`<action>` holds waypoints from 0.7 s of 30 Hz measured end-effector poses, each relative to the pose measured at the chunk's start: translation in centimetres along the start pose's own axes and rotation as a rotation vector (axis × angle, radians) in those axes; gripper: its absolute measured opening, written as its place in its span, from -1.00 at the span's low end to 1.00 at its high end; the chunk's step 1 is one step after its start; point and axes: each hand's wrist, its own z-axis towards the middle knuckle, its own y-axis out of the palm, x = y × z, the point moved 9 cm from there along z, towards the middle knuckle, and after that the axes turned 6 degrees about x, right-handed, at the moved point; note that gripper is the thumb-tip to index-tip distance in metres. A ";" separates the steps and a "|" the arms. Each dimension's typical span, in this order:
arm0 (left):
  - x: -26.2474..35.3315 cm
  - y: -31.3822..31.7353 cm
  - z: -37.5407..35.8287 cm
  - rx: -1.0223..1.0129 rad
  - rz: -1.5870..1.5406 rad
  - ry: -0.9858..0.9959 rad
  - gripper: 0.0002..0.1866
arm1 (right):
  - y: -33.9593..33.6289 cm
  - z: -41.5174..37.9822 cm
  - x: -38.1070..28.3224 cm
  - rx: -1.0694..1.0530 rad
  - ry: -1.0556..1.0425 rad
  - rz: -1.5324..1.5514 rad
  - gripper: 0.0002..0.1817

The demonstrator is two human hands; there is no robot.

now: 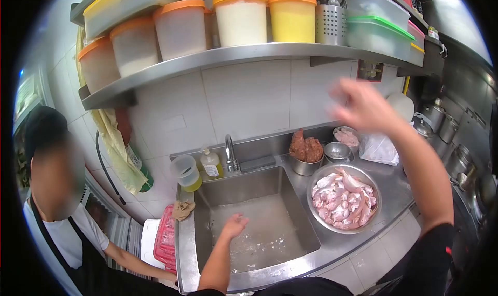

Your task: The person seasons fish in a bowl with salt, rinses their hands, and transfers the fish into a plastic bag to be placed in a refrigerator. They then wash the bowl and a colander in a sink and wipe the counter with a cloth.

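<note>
My left hand [234, 225] hangs low inside the steel sink [205, 228], fingers loosely curled over the wet basin, holding nothing. My right hand [360, 105] is raised high and blurred in front of the tiled wall, fingers spread, empty, above the metal bowls. Below it, a large steel bowl of raw pink fish [343, 197] sits on the counter right of the sink.
A faucet [230, 153], soap bottle [211, 163] and plastic jug [187, 172] stand behind the sink. Smaller bowls of meat [306, 150] and a plastic bag [378, 148] sit further back. The shelf [249, 54] holds lidded tubs. Another person [62, 202] stands at left beside a red tray [166, 239].
</note>
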 end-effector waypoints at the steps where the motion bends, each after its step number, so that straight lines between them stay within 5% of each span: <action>1: 0.1 1.0 -0.2 -0.031 -0.081 0.000 -0.38 | -0.5 4.9 -2.4 0.179 -0.180 0.020 -0.51; 2: 0.1 2.3 -0.4 -0.062 -0.164 0.006 -0.38 | -0.1 9.7 -3.3 0.135 -0.031 -0.082 -0.42; 4: -0.1 4.4 -1.9 -0.117 -0.309 -0.014 -0.39 | -0.2 17.9 -5.6 0.329 -0.050 -0.016 -0.23; 6: -0.3 5.7 -4.4 -0.157 -0.433 -0.060 -0.40 | 0.3 24.5 -5.8 0.464 0.037 0.000 0.24; 9: -2.6 7.4 -7.0 -0.252 -0.508 -0.141 -0.40 | -0.4 26.3 -8.5 0.417 0.275 -0.172 -0.06; 15: -3.5 6.6 -7.0 -0.242 -0.528 -0.133 -0.44 | 0.5 25.7 -5.4 0.646 0.429 0.150 -0.12; 21: 10.5 4.0 -5.7 -0.354 -0.565 0.213 -0.43 | -3.9 20.6 -5.0 0.894 0.268 0.280 -0.29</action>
